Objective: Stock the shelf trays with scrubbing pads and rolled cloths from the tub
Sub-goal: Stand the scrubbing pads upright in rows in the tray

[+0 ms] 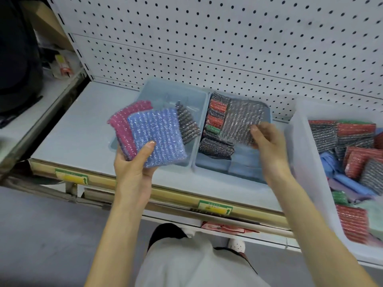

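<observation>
Over the near corner of the left tray [157, 88], the left hand [134, 162] held a fan of scrubbing pads. Its thumb pressed on the face of the blue pad [159, 135] and its fingers curled beneath. A pink pad [122, 123] spread out to the left of the blue one and a dark grey pad [186, 125] poked out to its right; whether that grey one belonged to the fan or lay in the tray could not be told. Behind the fan the tray looked almost bare. Just right of the left tray and touching it stood the right tray [244, 168], with a column of red, dark and green pads [215, 119] on edge along its left wall. Above that tray's middle the right hand [267, 141] pinched the near right corner of a wrapped grey pad [240, 121], thumb on top and fingers closed under it. Farther right of the left tray, the tub [298, 141] held more red and grey pads [356, 129] and blue rolled cloths [348, 183]. The pads looked light, spongy and bendable, and their film wrap was probably slick. A corner pinch would likely serve for one pad, while a fan wanted a firm thumb clamp near its lower edge to stop pads sliding out.
</observation>
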Action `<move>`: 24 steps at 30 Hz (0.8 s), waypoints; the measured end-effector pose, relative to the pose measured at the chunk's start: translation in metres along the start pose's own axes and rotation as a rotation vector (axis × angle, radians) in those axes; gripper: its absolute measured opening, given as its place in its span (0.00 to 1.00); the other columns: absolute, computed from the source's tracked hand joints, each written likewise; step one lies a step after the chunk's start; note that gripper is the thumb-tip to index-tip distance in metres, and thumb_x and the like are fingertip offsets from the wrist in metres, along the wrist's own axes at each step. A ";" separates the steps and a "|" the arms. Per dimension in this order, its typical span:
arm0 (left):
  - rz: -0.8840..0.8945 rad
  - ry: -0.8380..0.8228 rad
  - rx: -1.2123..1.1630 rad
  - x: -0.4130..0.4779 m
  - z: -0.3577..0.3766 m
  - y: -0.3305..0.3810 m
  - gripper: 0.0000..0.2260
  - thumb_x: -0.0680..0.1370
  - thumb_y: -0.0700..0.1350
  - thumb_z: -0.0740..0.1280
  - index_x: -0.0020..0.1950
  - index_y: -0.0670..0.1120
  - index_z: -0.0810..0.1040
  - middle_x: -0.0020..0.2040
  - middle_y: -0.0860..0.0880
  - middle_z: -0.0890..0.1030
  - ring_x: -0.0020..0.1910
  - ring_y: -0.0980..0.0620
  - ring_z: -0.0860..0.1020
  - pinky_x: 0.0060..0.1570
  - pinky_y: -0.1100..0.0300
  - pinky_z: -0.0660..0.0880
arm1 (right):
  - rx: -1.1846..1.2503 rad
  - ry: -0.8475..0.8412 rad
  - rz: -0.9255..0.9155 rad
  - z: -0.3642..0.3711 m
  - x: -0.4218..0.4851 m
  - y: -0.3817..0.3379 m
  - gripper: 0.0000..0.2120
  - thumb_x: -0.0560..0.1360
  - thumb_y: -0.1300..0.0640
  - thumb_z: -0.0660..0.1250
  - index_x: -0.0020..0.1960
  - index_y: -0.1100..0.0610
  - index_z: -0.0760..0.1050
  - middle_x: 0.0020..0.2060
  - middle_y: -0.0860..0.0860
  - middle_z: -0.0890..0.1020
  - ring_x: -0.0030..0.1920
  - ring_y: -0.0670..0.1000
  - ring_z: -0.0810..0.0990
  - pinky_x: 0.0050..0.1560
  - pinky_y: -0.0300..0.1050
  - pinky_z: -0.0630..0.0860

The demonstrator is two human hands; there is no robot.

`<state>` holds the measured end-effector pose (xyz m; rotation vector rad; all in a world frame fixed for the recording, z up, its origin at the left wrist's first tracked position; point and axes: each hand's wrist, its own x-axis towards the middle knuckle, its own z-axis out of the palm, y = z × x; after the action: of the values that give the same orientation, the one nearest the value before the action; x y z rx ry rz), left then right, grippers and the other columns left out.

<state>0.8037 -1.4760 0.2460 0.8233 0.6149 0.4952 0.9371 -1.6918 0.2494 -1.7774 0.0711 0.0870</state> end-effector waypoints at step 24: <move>0.013 0.102 0.042 0.009 -0.008 0.002 0.23 0.74 0.36 0.68 0.68 0.47 0.71 0.57 0.50 0.80 0.57 0.51 0.80 0.52 0.53 0.80 | -1.320 -0.330 -0.956 -0.004 0.008 0.037 0.35 0.51 0.78 0.71 0.56 0.58 0.79 0.38 0.54 0.76 0.33 0.54 0.74 0.21 0.40 0.62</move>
<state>0.8046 -1.4655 0.2408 0.8457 0.7159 0.5405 0.9416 -1.7037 0.2130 -2.8444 -1.3382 -0.3465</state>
